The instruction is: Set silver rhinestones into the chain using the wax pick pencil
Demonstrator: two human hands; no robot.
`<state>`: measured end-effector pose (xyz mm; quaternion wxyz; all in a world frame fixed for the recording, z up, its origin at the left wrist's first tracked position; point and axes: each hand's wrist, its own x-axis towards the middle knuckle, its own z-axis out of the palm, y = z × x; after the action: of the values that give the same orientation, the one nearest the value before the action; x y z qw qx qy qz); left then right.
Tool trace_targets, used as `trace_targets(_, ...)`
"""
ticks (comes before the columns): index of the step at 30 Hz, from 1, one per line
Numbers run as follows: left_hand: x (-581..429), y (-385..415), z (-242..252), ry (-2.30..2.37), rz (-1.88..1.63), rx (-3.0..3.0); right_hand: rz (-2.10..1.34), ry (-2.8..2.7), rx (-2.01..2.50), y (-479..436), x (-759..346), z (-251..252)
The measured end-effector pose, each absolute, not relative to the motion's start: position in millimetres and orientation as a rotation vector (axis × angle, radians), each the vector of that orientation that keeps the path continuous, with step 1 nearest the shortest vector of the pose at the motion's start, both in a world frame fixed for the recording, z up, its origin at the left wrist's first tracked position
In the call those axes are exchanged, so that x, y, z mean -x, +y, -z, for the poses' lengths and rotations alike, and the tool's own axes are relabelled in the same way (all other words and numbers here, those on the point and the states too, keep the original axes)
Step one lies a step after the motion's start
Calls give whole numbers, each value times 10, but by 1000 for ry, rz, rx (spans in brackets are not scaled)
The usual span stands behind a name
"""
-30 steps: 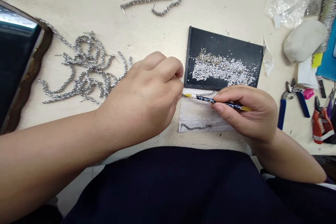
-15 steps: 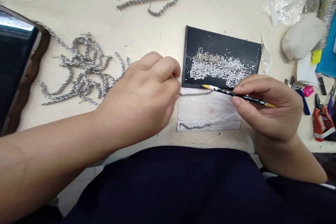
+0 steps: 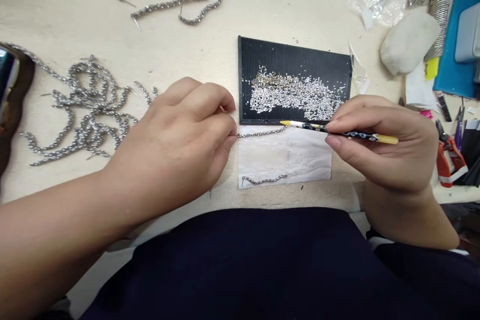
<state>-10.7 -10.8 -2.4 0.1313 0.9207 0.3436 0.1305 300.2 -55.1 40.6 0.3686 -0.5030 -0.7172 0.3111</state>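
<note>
Surrounding the tray (image 3: 300, 55): strands (image 3: 168, 5), cloth (image 3: 262, 157), stone (image 3: 408, 42)

The single view looks out from the person's head, above the near side of the black tray (image 3: 294, 55), facing forward and steeply down. It is close enough to show small silvery pieces (image 3: 292, 94) on the tray, yet wide enough to take in the tabletop (image 3: 262, 10) beyond and to both sides.

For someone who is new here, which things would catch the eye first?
Probably the glittering silver pieces, spread over the black ribbed tray near the middle. Next, perhaps, the patterned pencil-like tool in the right hand, and the tangled silver strands lying left of the left hand.
</note>
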Motion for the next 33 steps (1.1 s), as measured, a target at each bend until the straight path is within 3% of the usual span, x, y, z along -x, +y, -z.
trace_targets(17,134,-78,82,944,-408,-2623,-558,-1759,1360,-534,-2987,-238)
trace_targets(26,80,-91,-19,1043,-255,-2519,-617,-1817,1290,-583,-2971,-243)
trace_targets(33,98,-116,32,990,-377,-2604,-659,-1849,1225,-573,-2976,-226)
